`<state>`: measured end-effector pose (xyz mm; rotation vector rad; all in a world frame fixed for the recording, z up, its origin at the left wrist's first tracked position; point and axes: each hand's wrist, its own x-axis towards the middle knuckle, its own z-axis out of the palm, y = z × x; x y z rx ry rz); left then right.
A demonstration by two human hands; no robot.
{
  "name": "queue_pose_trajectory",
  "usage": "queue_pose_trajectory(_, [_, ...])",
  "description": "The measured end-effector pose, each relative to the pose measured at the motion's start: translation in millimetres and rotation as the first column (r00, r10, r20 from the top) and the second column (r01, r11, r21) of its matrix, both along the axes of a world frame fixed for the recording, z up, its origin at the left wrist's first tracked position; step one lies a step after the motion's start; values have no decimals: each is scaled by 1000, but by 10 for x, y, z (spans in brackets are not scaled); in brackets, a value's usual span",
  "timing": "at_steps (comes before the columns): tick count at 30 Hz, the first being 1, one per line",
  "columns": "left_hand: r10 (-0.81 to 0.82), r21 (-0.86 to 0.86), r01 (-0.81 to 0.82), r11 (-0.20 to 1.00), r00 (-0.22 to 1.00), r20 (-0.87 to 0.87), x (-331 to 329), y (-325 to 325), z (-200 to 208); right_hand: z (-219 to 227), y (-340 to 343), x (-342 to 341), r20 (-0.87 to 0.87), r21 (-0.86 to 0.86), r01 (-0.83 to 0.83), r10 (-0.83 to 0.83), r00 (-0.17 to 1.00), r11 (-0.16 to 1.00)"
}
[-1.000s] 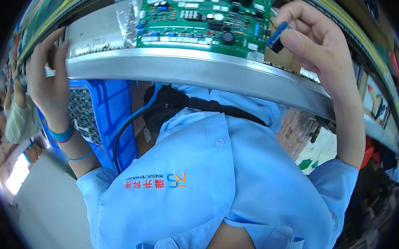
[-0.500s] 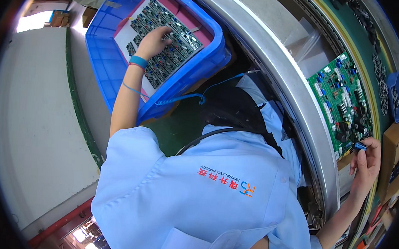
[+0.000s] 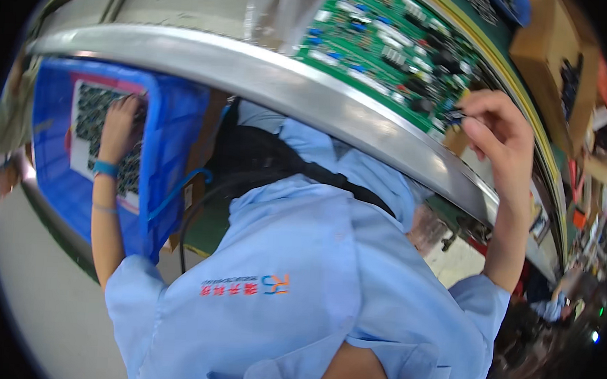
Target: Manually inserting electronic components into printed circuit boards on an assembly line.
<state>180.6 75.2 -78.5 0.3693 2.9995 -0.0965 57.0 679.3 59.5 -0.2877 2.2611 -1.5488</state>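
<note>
The blue bin (image 3: 173, 128) holds small boards (image 3: 90, 110). By the right end of the green board (image 3: 372, 49), my right hand (image 3: 507, 135) pinches a little dark part (image 3: 453, 117). My left hand (image 3: 118, 128) is over the small boards; I can't tell if its fingers grip.

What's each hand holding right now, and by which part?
Right hand: small dark-blue component, pinched by the fingers; exact spot too blurred. Left hand: at circuit boards, hold unclear.
</note>
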Motion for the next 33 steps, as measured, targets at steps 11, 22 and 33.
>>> queue_pose_trajectory(11, [-77, -88, 88, 992, 990, 122, -31, -8, -73, -39, -108, 123, -402, 298, -2, 128, 907, 955])
queue_pose_trajectory(22, [187, 86, -213, 973, 952, 241, 38, -196, 158, -41, -244, 105, -709, 559, 9, 473, 523, 829])
queue_pose_trajectory(33, [629, 943, -74, -326, 727, 275, -68, 552, 1154, 308, -143, 49, -535, 435, -76, 325, 780, 897])
